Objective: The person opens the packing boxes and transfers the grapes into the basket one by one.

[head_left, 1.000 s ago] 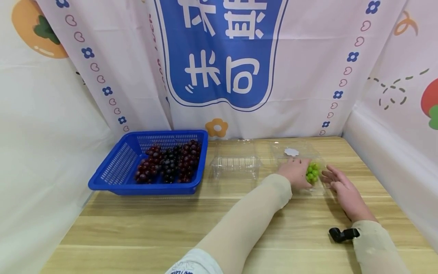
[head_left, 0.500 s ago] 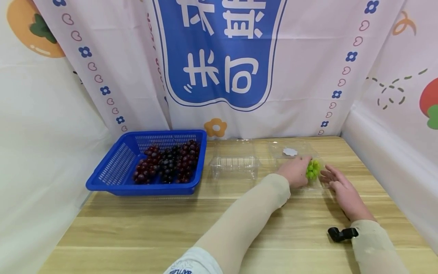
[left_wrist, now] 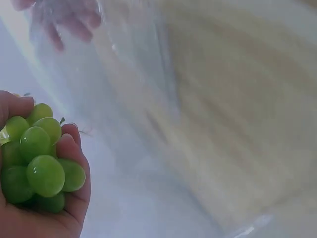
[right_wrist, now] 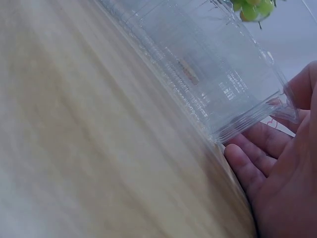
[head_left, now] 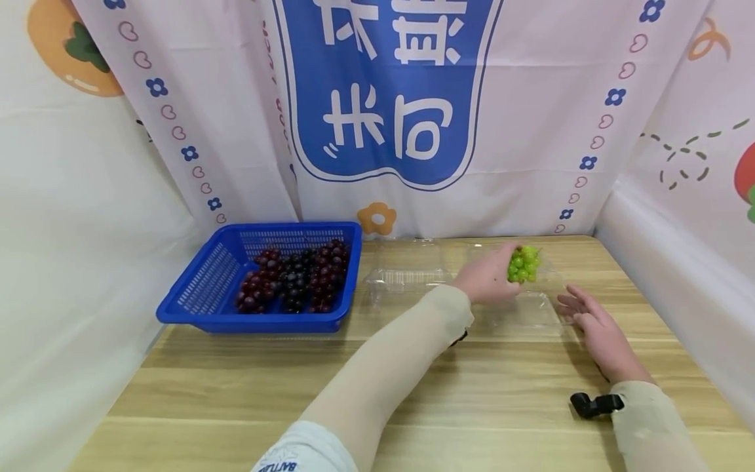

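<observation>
My left hand grips a bunch of green grapes, raised over a clear plastic clamshell box in the head view. In the left wrist view, the thumb and curled fingers wrap the grapes from both sides. The right hand stays at the box's right end, thumb apart from its relaxed fingers. Its thumb and fingertips are right at the rim and end wall of the box in the right wrist view, where some grapes show beyond the box.
A blue plastic basket at the left holds several bunches of dark red and black grapes. Between it and the hands stands a second clear clamshell box, lid up. A printed cloth hangs behind the wooden table.
The left hand has lifted the green grapes up and to the left, out of the clear box. The right hand has stayed at the box's right end.
</observation>
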`<state>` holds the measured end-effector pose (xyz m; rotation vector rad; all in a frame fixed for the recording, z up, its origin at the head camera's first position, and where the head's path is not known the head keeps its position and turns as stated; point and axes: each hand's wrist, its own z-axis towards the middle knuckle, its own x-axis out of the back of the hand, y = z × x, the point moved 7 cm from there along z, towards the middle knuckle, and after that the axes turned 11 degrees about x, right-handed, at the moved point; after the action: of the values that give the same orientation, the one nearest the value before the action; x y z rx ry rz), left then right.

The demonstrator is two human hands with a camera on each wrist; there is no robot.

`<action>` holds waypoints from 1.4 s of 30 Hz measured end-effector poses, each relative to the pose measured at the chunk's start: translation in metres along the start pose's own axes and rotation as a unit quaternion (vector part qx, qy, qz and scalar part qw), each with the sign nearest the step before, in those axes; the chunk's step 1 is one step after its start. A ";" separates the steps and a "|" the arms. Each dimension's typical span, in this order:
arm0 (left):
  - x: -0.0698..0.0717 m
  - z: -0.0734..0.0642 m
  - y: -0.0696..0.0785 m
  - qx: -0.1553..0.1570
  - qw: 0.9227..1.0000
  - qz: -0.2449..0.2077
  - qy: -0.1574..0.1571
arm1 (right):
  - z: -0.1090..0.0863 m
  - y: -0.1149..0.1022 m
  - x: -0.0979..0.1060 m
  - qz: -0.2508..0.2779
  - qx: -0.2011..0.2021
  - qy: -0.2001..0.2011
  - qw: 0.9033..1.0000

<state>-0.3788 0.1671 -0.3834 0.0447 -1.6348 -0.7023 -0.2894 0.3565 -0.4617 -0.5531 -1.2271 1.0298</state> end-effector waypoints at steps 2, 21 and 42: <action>0.011 -0.003 -0.004 -0.004 1.000 0.000 0.003 | 0.000 0.000 0.001 -0.001 -0.001 0.001 1.000; 0.159 -0.042 -0.071 0.060 0.996 -0.015 0.059 | -0.002 0.000 -0.001 0.005 -0.007 0.000 1.000; 0.257 -0.121 -0.284 0.249 0.960 0.020 0.130 | -0.004 0.002 -0.001 -0.002 -0.001 -0.005 1.000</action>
<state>-0.4231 -0.2194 -0.2844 0.4486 -1.5150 -0.2271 -0.2861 0.3572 -0.4647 -0.5475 -1.2385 1.0296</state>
